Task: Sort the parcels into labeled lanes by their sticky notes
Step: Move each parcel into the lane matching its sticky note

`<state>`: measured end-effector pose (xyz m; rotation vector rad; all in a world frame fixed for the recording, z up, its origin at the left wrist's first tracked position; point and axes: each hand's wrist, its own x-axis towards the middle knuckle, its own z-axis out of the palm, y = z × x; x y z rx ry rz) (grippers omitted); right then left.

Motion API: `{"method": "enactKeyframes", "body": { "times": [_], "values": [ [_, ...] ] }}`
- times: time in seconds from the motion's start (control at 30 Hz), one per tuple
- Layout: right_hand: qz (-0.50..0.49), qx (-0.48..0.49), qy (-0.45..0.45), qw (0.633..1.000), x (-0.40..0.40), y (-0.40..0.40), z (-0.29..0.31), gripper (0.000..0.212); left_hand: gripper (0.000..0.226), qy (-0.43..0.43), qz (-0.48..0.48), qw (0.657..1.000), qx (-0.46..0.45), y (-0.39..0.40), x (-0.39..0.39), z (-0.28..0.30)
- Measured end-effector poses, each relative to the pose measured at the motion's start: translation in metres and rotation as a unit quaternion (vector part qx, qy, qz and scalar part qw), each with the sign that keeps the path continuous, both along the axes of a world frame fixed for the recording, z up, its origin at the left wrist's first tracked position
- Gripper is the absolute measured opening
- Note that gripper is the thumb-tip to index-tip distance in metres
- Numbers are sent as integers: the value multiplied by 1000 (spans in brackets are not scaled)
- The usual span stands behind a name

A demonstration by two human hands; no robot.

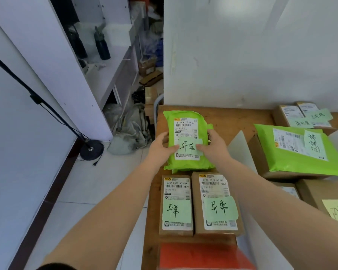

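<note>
Fingers [165, 138] of both hands wrapped round green mailer [187, 141], left hand [161, 148] and right hand [215, 146] at its sides, far end of worktop [232, 119] left lane. Two same-note boxes [177, 205] already there; others right, mostly sorted probably.

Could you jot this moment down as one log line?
hands: left and right hold green parcel | note: matches two boxes nearer | stage: placing
</note>
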<state>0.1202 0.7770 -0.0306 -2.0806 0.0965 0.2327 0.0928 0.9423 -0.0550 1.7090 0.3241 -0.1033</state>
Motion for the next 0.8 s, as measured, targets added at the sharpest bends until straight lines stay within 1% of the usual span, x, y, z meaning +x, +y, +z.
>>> {"method": "enactKeyframes", "body": {
  "times": [0.1,0.2,0.3,0.37,0.47,0.53,0.6,0.7,0.8],
  "values": [
    [22,-65,19,997,0,-4,-13,49,52,28,-17,999,13,-6,2,-18],
    [41,-106,20,993,1,-4,-21,47,49,31,-9,999,9,-8,3,-29],
    [23,-86,20,996,7,-9,-22,43,50,17,-31,999,4,-10,9,-30],
    [3,-74,23,997,8,-15,-22,40,55,13,-44,999,0,-15,14,-27],
    [-5,-63,31,997,6,-24,-22,43,56,17,-67,998,0,-21,15,-27],
    [9,-77,30,996,4,-24,-22,45,58,27,-79,997,6,-22,13,-29],
    [32,-100,21,994,6,-17,-21,49,61,36,-48,998,11,-17,11,-31],
    [71,-136,31,988,12,1,-20,64,65,36,-1,998,45,0,9,-29],
    [110,-171,52,978,15,19,-23,59,59,39,11,997,59,15,6,-31]
  ]
}}
